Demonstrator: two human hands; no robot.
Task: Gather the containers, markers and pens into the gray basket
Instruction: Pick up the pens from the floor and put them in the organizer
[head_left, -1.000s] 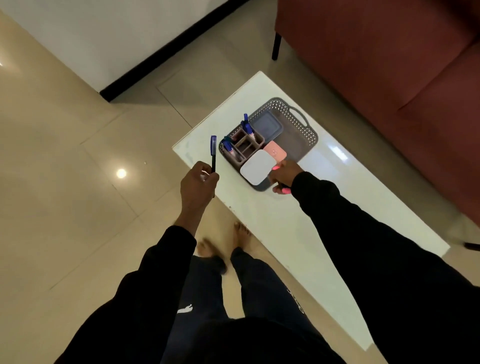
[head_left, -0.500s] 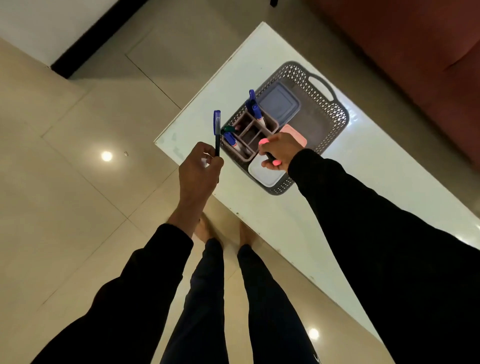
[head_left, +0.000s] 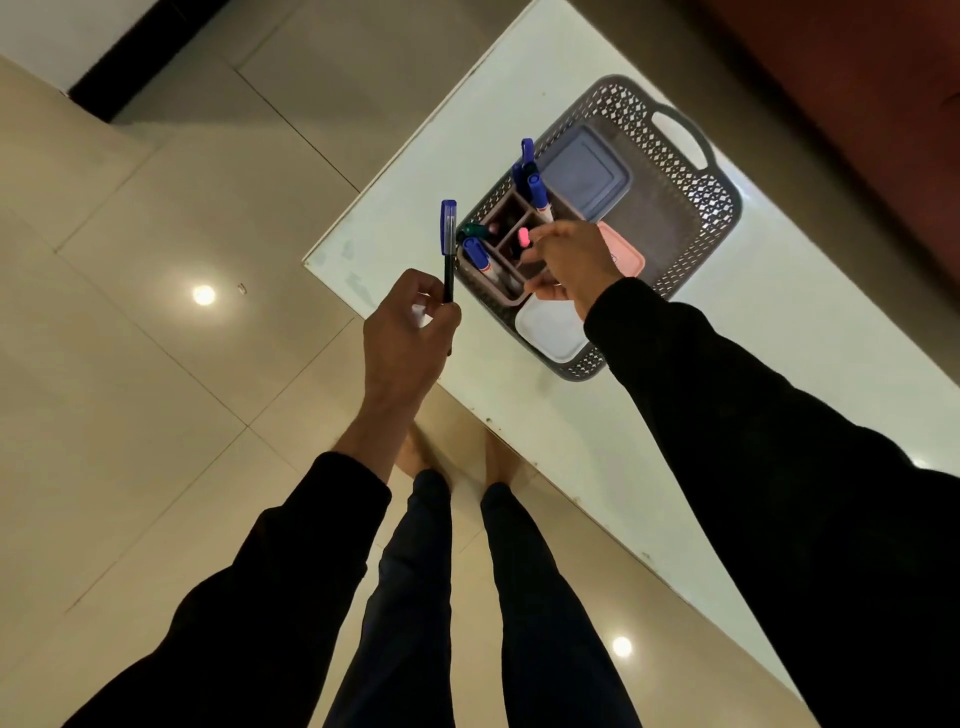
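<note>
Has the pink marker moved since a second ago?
Yes. The pink marker went from the table beside the gray basket into the organizer.

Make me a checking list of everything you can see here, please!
Surface: white table, bare around the basket.
Job's things: gray basket holds a divided organizer with markers, plus gray lid, pink lid and white lid containers.
Clutter: nothing seen.
Hands: left hand holds a blue-capped pen upright, beside the basket; right hand is at the organizer by a pink marker; grip unclear.
Cables: nothing seen.
Surroundings: tiled floor, reddish sofa.
</note>
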